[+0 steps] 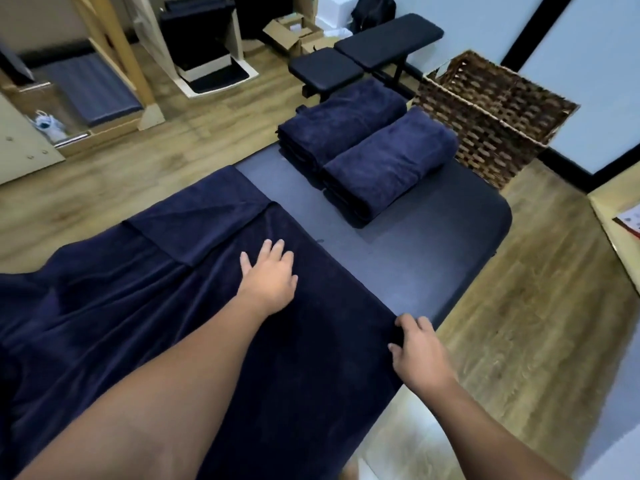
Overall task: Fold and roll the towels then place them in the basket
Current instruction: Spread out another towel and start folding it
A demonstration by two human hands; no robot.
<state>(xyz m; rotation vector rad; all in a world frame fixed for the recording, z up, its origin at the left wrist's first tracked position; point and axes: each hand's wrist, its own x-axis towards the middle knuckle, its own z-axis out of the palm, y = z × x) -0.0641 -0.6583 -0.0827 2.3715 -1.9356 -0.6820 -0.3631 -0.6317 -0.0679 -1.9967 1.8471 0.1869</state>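
Note:
A large navy towel [145,306] lies spread over the near half of a dark padded table [433,258], one far corner folded back on itself. My left hand [270,275] rests flat on the towel near its far edge, fingers straight. My right hand [417,348] grips the towel's right corner at the table's near-right edge, fingers curled over the cloth. Two folded navy towels lie at the far end of the table: one [388,164] nearer, one [343,123] behind it. A brown wicker basket [491,116] stands on the floor beyond the table's far right corner.
A black padded bench [367,53] stands behind the folded towels. Open cardboard boxes [294,32] sit on the wooden floor [173,140] at the back. Wooden furniture and a drawer occupy the far left. A pale wall runs along the right.

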